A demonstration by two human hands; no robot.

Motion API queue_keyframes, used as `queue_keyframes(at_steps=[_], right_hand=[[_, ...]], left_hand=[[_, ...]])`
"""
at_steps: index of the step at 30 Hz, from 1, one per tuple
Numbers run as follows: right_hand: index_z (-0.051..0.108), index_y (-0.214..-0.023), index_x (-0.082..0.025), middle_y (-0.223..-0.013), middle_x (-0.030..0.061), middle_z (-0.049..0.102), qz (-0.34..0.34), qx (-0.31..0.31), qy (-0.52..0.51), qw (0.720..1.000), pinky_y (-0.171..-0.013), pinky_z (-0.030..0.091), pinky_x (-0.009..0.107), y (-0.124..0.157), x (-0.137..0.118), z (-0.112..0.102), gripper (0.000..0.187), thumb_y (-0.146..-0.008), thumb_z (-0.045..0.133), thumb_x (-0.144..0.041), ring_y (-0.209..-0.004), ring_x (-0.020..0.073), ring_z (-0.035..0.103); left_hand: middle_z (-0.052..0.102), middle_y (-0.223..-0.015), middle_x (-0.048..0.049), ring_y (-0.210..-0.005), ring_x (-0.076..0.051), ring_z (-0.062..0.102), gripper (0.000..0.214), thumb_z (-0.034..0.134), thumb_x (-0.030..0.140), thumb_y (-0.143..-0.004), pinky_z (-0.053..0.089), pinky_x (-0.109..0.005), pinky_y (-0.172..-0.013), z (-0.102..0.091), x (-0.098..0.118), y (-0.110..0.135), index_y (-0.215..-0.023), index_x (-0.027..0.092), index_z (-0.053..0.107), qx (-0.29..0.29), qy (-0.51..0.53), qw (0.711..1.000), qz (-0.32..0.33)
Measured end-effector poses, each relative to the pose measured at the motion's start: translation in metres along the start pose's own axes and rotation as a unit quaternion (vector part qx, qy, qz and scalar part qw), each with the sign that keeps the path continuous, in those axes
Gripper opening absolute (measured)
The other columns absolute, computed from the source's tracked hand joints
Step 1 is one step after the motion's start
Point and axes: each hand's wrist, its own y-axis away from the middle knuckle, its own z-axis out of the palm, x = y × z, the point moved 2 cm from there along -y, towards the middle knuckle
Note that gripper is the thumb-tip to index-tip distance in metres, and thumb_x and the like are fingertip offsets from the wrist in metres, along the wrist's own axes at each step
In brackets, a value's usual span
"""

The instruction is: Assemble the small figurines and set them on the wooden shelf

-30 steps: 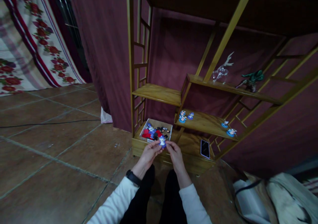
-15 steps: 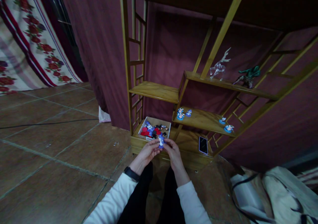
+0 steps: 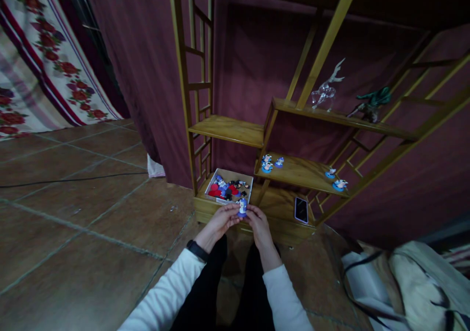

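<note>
Between the fingertips of both hands stands a small purple and white figurine (image 3: 242, 207), upright on a purple base. My left hand (image 3: 223, 219) pinches it from the left, while my right hand (image 3: 258, 221) grips its right side. Just beyond the hands, an open white box (image 3: 252, 181) holds a jumble of purple, red and black figure pieces. Several similar figurines stand on the low shelf (image 3: 303, 175): a purple one (image 3: 279, 162) and a blue-based one (image 3: 267, 167) at its left, another blue-based one (image 3: 340, 185) at its right end.
A phone (image 3: 301, 210) lies on the cabinet's bottom board. Higher up are a clear deer ornament (image 3: 325, 93) and a dark green statuette (image 3: 372, 103). Bags (image 3: 418, 277) rest on the floor at the right. A black cable (image 3: 73, 179) crosses the tiles at the left.
Both hands have shifted slightly right with the figurine, which has turned a little between the fingers. The view has moved a little. The shelf figurines stay in place.
</note>
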Motion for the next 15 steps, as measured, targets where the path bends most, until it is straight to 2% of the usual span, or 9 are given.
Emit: queue_keyframes(at_steps=[9,15], right_hand=[[0.067,-0.072,-0.020,-0.076,0.0005,0.069,0.066,-0.004,-0.081,0.995,-0.063,0.049,0.026,-0.008,0.007,-0.011,0.014,-0.059,0.069,-0.021,-0.070,0.0141,0.061],[0.066,-0.073,-0.019,-0.070,-0.0008,0.068,0.099,0.007,-0.110,0.989,-0.059,0.049,0.025,-0.015,0.018,-0.016,0.018,-0.055,0.072,-0.021,-0.063,0.0135,0.061]], left_hand=[[0.069,-0.086,-0.0097,-0.072,-0.014,0.065,0.027,0.073,0.010,-0.066,0.052,-0.026,-0.076,0.011,0.001,0.009,-0.092,0.009,0.064,-0.035,-0.002,0.999,0.024],[0.067,-0.076,-0.0045,-0.068,-0.013,0.064,0.037,0.079,0.015,-0.058,0.051,-0.027,-0.074,0.016,-0.003,0.009,-0.090,0.011,0.062,-0.004,-0.053,0.996,0.068]])
